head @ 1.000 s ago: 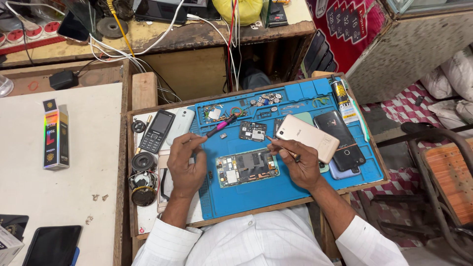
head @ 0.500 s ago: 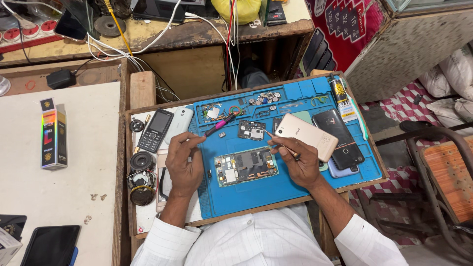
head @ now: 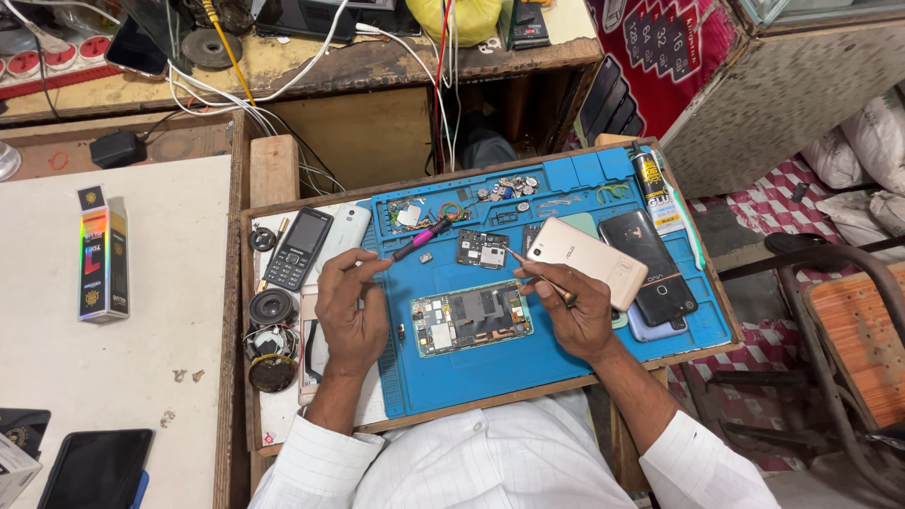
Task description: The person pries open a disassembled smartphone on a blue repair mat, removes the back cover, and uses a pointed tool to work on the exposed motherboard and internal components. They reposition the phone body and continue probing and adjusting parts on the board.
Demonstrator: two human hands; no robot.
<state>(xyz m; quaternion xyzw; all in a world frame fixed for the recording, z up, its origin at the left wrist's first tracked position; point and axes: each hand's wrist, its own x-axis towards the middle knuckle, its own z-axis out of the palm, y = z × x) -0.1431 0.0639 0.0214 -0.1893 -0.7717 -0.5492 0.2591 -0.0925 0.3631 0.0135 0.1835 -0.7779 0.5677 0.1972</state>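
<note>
Mid-repair on an opened phone: circuit board (head: 471,321) lying flat near the middle of the blue repair mat (head: 566,349), between the two hands. Left hand (head: 351,316) resting at the mat's left edge, fingers pinched on a thin tool whose pink-handled end (head: 422,238) points toward the far edge. Right hand (head: 577,311) gripping a slim probe, possibly tweezers, tip angled up toward a smaller board (head: 482,249) beyond the main one. Gold phone back (head: 587,262) just beside the right hand, partly over a dark phone (head: 652,267). Likely next: steady, fine placement of the tool tip on a small component, without nudging the loose parts along the mat's far edge.
</note>
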